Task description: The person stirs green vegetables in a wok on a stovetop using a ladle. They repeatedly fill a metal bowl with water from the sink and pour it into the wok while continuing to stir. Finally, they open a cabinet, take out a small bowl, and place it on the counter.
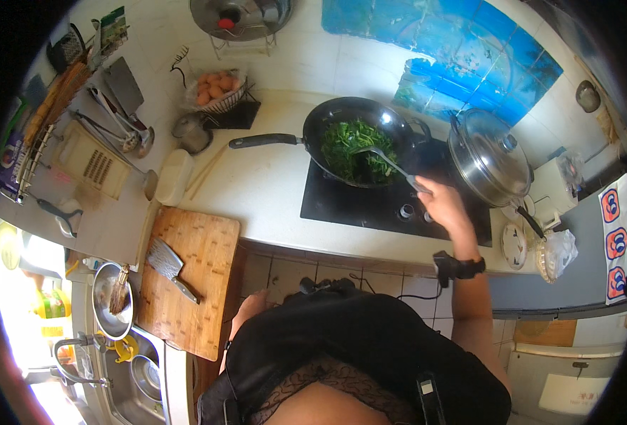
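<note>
My right hand (443, 204) grips the handle of a metal spatula (390, 163), whose head is in chopped leafy greens (356, 138). These greens lie in a dark wok (337, 110) on the black cooktop (340, 204); the wok's long handle (265, 140) points left. Low beside my body hangs my left hand (255, 304), partly hidden by my black top, so its fingers are unclear. To its left, a cleaver (167, 260) rests on a wooden cutting board (207, 239).
A lidded steel pot (486, 159) stands right of the wok. Eggs (215, 87) fill a wire basket at the back left. Left of the board are a metal bowl (101, 313) holding a brush (119, 295) and a sink (125, 396). Utensils (125, 125) hang on the left wall.
</note>
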Tool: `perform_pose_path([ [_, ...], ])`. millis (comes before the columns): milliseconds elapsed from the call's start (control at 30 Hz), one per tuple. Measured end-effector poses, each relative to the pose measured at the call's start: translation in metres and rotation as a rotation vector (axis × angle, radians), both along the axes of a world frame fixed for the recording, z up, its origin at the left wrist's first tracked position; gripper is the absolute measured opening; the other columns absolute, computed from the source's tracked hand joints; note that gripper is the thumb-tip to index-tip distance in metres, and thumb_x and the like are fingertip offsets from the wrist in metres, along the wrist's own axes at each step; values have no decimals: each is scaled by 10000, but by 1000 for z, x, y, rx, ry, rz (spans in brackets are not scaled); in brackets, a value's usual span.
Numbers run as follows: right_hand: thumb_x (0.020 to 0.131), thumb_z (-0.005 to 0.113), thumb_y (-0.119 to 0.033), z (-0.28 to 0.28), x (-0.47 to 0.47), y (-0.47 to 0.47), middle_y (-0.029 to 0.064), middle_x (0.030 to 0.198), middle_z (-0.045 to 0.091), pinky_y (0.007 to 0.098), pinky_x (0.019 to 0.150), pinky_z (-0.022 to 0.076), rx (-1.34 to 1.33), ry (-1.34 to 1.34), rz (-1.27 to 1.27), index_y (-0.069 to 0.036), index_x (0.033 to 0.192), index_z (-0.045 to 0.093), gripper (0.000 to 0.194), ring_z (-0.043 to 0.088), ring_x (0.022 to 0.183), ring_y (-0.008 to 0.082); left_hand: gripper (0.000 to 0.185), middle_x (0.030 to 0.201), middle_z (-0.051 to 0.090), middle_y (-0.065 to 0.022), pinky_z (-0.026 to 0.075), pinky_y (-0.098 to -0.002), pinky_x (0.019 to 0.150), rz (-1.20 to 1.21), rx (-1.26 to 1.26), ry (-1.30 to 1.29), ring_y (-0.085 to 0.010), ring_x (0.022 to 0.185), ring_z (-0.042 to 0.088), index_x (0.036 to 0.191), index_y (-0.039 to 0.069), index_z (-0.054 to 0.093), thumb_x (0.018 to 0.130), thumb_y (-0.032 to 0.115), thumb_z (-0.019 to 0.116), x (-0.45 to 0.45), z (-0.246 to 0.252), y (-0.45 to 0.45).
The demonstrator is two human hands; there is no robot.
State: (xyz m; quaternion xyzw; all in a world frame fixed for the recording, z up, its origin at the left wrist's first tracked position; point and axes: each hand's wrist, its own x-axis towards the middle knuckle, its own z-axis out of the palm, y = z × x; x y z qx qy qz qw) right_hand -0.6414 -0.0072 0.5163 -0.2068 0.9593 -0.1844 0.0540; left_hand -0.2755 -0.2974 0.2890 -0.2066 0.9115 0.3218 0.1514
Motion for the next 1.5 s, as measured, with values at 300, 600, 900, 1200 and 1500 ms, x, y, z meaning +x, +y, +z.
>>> perform_pose_path([
  [300,796,623,-122,22,-1,47,151,896,618,412,744,477,224,213,161,-201,1148,614,361,602,858,344,445,1051,606,-248,481,-414,826,178,115,-199,-369,1006,584,1192,14,508,828,249,607,22,-34,0],
  [600,871,579,-180,-36,-65,24,104,927,640,316,645,492,-390,-91,-57,-139,1291,496,430,596,700,178,434,1034,591,-282,461,-452,843,88,29,-97,-399,1019,564,1100,-8,540,806,295,636,-2,10,5],
  [900,939,494,-298,-68,-60,-60,13,633,453,212,325,253,-1167,-1207,-327,-130,976,445,179,352,396,69,404,1064,580,-274,460,-451,846,80,18,-164,-391,1034,560,1096,-16,535,819,266,615,0,18,14],
  [1200,894,547,-283,-32,22,-30,173,1018,647,354,790,489,-328,-289,123,-48,1282,472,459,651,857,294,468,1098,584,-243,451,-444,885,35,12,-114,-392,1048,549,1169,4,527,817,299,618,12,-30,1],
  [1500,883,529,-280,-58,-7,-37,217,990,639,416,725,491,-167,75,33,-73,1268,498,437,632,841,344,459,1057,588,-261,464,-463,841,-4,15,-39,-397,1001,570,1163,-3,501,835,302,602,7,-22,-1],
])
